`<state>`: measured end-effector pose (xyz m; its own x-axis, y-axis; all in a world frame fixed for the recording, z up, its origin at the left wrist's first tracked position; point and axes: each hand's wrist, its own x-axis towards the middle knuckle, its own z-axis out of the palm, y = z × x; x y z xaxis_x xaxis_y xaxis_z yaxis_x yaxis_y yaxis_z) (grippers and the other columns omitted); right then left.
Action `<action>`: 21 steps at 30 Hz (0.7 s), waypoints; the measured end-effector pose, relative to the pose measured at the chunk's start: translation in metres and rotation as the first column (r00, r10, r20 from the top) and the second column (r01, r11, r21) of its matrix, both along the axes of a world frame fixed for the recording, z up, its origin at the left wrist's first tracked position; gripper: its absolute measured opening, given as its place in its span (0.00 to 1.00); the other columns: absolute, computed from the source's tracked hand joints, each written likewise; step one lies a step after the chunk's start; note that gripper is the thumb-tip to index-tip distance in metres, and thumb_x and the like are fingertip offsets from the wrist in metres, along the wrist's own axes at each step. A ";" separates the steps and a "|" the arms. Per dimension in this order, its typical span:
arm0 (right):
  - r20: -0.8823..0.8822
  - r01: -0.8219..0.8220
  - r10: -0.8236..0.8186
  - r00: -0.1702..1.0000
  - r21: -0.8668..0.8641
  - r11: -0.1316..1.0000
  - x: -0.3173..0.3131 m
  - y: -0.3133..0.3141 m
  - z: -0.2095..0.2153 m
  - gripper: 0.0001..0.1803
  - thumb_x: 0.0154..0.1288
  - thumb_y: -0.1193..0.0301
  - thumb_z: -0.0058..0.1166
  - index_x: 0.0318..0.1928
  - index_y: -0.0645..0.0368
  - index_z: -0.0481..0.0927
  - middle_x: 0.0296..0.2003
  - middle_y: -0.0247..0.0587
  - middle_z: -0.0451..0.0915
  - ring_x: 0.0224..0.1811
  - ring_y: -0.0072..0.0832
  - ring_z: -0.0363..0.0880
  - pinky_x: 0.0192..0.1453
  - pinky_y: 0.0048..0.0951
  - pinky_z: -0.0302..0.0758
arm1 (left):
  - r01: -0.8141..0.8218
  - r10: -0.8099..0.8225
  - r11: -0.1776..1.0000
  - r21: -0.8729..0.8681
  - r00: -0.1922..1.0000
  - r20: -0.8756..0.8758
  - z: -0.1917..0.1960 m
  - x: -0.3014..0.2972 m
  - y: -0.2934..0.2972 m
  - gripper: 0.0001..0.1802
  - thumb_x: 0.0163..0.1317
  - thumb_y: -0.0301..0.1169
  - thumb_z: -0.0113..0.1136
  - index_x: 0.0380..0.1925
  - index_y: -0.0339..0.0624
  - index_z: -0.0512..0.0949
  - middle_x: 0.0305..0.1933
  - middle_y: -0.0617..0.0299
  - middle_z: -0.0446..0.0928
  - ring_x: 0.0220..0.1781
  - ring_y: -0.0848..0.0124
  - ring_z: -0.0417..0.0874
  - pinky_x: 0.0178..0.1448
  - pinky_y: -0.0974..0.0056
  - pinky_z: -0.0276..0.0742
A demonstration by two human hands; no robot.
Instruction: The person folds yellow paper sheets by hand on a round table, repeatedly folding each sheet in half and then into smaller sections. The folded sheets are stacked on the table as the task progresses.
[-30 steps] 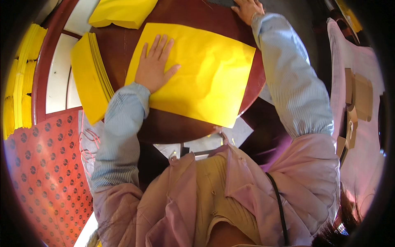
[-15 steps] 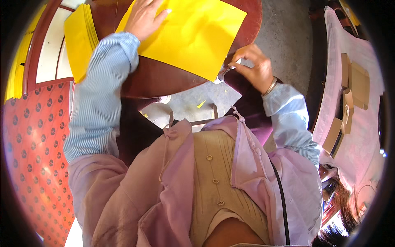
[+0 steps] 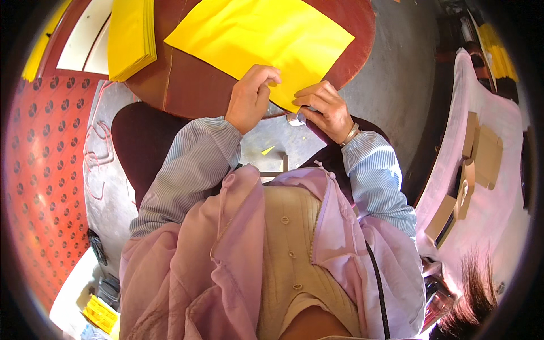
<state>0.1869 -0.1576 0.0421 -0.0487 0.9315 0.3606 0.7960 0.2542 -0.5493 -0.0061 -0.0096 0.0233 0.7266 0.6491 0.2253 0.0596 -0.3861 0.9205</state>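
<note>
A large yellow paper sheet (image 3: 260, 39) lies on a round dark-red table (image 3: 187, 85). My left hand (image 3: 249, 96) pinches the sheet's near corner at the table's edge, fingers curled on the paper. My right hand (image 3: 326, 110) grips the same corner from the right, and a small white tape-like piece (image 3: 294, 119) shows just under its fingers. Both hands sit close together at the table's front rim. I wear striped blue sleeves under a pale pink apron.
A stack of yellow sheets (image 3: 130, 37) rests on the table's left side. A red patterned mat (image 3: 42, 170) covers the floor at the left. At the right, brown cardboard pieces (image 3: 479, 158) lie on a pink cloth-covered surface (image 3: 498, 215). Grey floor shows between.
My left hand has come off the flat of the sheet and down to its near corner. My right hand moved in from the table's far side to meet it there.
</note>
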 end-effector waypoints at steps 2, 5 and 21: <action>-0.064 -0.018 0.018 0.998 -0.002 1.000 0.002 0.002 0.000 0.13 0.57 0.74 0.72 0.45 0.58 0.89 0.46 0.36 0.87 0.53 0.38 0.83 0.59 0.39 0.80 | 0.026 -0.027 0.999 0.030 1.000 0.006 -0.002 -0.004 0.001 0.14 0.67 0.13 0.48 0.45 0.39 0.80 0.56 0.49 0.82 0.57 0.54 0.85 0.63 0.61 0.79; -0.121 -0.013 0.009 0.993 -0.026 1.000 0.005 0.003 0.000 0.10 0.62 0.74 0.71 0.44 0.59 0.90 0.46 0.38 0.89 0.51 0.38 0.84 0.58 0.37 0.81 | 0.062 -0.066 0.991 0.120 0.997 0.027 -0.004 -0.006 0.004 0.15 0.65 0.13 0.48 0.44 0.39 0.80 0.57 0.49 0.82 0.60 0.53 0.84 0.66 0.60 0.78; -0.534 0.069 -0.193 0.823 -0.243 0.968 -0.013 0.020 -0.012 0.07 0.60 0.80 0.75 0.39 0.61 0.90 0.43 0.38 0.88 0.47 0.28 0.85 0.56 0.29 0.80 | 0.154 -0.146 0.984 0.086 0.985 -0.094 -0.005 -0.025 0.014 0.13 0.61 0.21 0.65 0.46 0.40 0.86 0.60 0.54 0.79 0.65 0.57 0.82 0.65 0.59 0.80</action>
<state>0.1740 -0.1380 0.0296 0.2276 0.9694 0.0921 0.3630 0.0033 -0.9318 -0.0308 0.0042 0.0187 0.8337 0.5104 0.2106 0.0730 -0.4799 0.8743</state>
